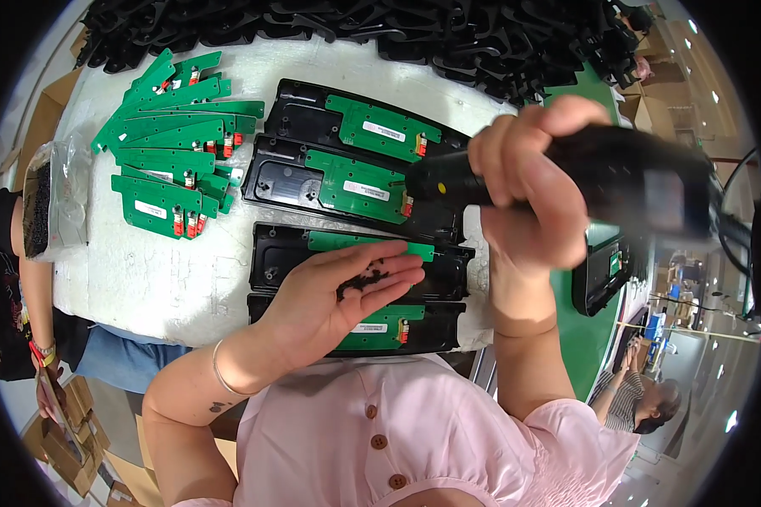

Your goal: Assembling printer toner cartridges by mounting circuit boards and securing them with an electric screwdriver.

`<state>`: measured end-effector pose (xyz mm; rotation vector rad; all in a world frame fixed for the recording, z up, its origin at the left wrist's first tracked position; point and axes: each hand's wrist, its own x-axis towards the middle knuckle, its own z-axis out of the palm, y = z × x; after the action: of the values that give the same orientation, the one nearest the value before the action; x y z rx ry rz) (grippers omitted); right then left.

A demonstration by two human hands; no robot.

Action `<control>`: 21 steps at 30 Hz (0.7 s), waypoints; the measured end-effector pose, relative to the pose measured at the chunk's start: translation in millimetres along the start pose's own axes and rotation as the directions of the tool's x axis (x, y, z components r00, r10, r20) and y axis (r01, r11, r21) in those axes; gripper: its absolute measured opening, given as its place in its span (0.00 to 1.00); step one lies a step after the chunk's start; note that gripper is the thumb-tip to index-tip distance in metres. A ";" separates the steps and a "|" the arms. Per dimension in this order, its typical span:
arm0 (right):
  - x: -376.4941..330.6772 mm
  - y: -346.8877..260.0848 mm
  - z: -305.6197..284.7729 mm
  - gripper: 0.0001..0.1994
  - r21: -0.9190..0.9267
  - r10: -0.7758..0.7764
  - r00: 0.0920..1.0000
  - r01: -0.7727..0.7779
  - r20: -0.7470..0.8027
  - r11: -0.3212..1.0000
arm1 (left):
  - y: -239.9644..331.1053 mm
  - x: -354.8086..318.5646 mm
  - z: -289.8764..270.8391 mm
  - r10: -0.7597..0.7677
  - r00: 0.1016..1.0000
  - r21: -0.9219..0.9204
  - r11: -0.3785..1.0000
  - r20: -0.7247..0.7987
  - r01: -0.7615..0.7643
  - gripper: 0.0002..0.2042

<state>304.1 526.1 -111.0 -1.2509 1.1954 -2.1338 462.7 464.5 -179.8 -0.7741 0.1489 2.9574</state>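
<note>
My right hand [524,173] grips a black electric screwdriver [630,177], blurred by motion. The driver's tip points left, at the red-and-white connector end of a green circuit board [338,190] that lies in a black plastic housing [272,182]. Palm up and slightly cupped, my left hand [309,300] holds a small heap of black screws [364,280]. It hovers over two nearer housings, partly hiding the board [372,331] in the nearest one. Another black housing [300,110] with a green board [376,127] lies farthest back in the row.
Loose green circuit boards [173,127] are piled on the white foam surface [144,283] at left, beside a clear bag [63,198] of small dark pieces. Black plastic parts [355,38] are heaped behind. Another housing [596,275] lies on the green table at right. A person's arm [35,296] is at far left.
</note>
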 end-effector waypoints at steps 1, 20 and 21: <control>1.0 4.6 -2.7 0.14 -0.035 0.004 0.999 -0.006 -0.049 0.999 | -1.1 -0.7 -3.5 0.019 0.999 0.085 0.996 0.045 -0.022 0.16; 8.5 19.4 -8.2 0.10 -0.229 0.179 0.982 -0.187 -0.055 0.955 | 4.4 -7.0 0.7 0.142 0.990 0.248 0.958 0.021 -0.143 0.06; 8.3 19.1 -7.8 0.10 -0.229 0.179 0.982 -0.186 -0.054 0.955 | 4.8 -6.6 -0.1 0.155 0.988 0.228 0.961 0.017 -0.155 0.07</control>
<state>291.5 513.4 -124.3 -1.1509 1.5493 -1.9298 468.0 459.4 -176.3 -0.7649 0.5641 3.0077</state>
